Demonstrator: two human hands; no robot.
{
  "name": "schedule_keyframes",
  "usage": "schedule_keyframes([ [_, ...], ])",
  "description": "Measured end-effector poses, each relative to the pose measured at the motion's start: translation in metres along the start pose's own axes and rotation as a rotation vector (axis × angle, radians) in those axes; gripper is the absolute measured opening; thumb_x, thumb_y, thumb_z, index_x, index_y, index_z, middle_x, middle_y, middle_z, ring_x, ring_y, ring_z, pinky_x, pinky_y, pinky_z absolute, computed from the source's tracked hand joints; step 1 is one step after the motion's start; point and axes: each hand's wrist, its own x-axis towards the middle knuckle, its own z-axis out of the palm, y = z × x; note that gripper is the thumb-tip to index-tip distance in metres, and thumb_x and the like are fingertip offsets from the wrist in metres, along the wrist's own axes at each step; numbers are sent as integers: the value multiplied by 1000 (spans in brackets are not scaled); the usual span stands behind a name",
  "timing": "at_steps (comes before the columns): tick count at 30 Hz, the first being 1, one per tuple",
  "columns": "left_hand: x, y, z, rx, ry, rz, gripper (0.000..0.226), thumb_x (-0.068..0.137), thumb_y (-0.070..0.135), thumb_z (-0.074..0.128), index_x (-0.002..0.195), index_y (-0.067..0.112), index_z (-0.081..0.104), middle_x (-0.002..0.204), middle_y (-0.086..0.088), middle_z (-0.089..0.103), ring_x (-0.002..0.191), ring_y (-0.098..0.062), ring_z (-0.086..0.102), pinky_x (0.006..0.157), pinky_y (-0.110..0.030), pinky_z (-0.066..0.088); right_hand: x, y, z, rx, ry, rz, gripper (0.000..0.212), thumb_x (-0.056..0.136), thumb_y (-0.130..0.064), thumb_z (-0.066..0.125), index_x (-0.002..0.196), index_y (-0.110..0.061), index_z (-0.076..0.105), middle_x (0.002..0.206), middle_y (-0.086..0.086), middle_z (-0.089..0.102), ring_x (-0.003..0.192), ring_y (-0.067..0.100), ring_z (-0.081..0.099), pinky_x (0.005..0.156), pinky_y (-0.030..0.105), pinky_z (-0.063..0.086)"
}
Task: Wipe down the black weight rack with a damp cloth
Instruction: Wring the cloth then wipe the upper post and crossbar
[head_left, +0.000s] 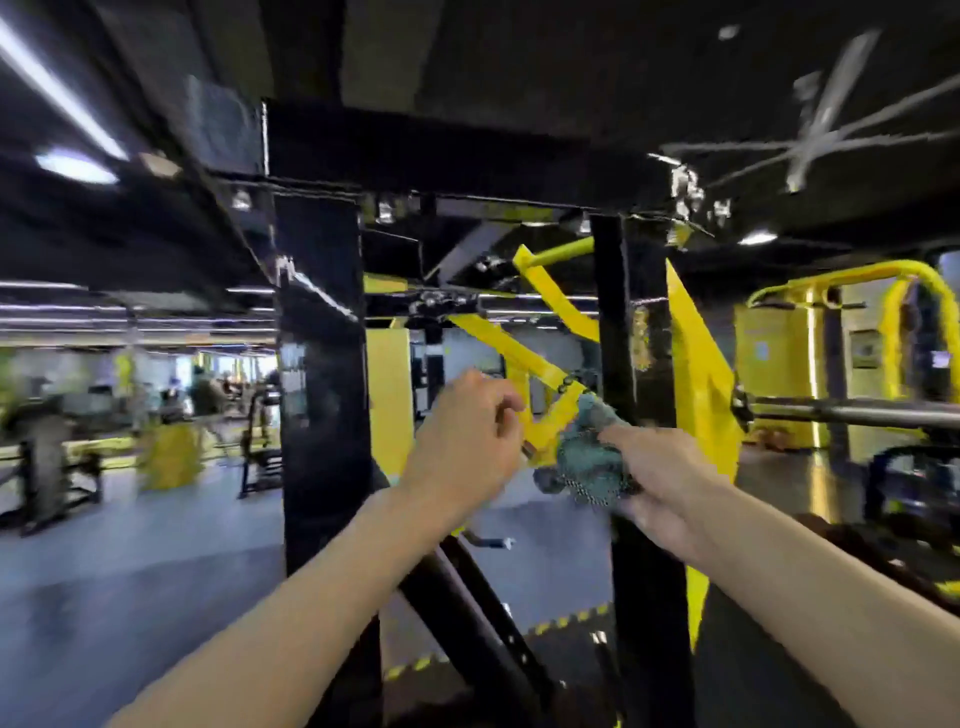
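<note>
Head view: right hand fingers tight round cloth by black weight rack; left hand fingers curled, empty.

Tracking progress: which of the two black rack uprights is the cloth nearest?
The narrower black upright on the right: the right hand holds the crumpled teal cloth beside it, not the wide left upright.

Blurred frame: right hand grips a crumpled teal-grey cloth just beside the thin black steel rack upright — the cloth overlaps a yellow metal lever arm. The left hand is raised near it, fingers curled, holding nothing. A thick black rack post stands left; a steel barbell lies far right.
</note>
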Motion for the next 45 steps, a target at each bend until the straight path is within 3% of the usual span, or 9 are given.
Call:
schedule_keyframes([
  [4,33,-18,-56,621,296,132,39,83,17,48,117,7,62,131,-17,49,123,-35,44,100,-45,44,31,-23,77,82,-208,-142,27,89,-19,65,106,1,61,114,34,62,73,24,56,68,41,51],
  [8,65,-33,-90,787,362,-107,61,83,10,59,140,-3,39,143,-20,41,135,-38,37,111,-43,34,41,-48,151,52,-230,-522,22,94,-16,56,99,5,61,80,27,59,60,23,43,54,33,33],
  [12,60,-53,-87,997,298,7,65,86,22,42,143,-8,38,137,-24,51,131,-40,44,117,-47,34,44,-62,207,8,-351,-814,24,101,-20,47,106,-10,69,103,5,69,93,19,63,84,40,54],
  [21,57,-62,-79,1095,323,51,83,62,9,72,138,-8,45,141,-24,51,139,-38,42,117,-48,32,63,-75,248,89,-612,-471,29,104,-26,33,114,-15,57,109,7,61,106,21,60,101,44,47],
  [24,56,-66,-82,1151,306,66,71,80,19,52,146,-4,39,148,-22,45,144,-37,33,122,-43,19,53,-71,251,187,-655,-600,40,93,-34,39,130,-23,53,131,6,54,114,19,59,100,40,49],
  [32,52,-57,-87,737,293,-20,88,76,-3,55,154,11,17,162,-3,14,153,-16,0,111,-10,-10,48,-102,239,195,-702,-272,22,103,-21,36,96,-13,56,86,3,57,73,10,54,63,25,42],
  [35,52,-52,-88,591,294,-52,67,79,-4,55,141,12,36,150,-2,33,147,-17,21,115,-8,10,50,-89,232,159,-724,-468,29,105,-16,34,123,-13,58,106,2,62,89,7,58,72,21,46],
  [38,58,-34,-83,383,402,-116,39,88,8,54,125,17,44,120,1,46,112,-17,46,97,-32,45,54,-76,211,153,-684,-600,28,105,-14,36,121,-17,60,116,8,64,105,18,62,94,40,53],
  [45,95,8,-20,-103,657,-113,38,90,18,66,124,27,51,109,-5,63,98,-19,66,81,-44,59,83,-101,123,219,-1048,-223,31,100,-21,44,121,-11,65,116,14,71,101,22,69,77,31,56],
])
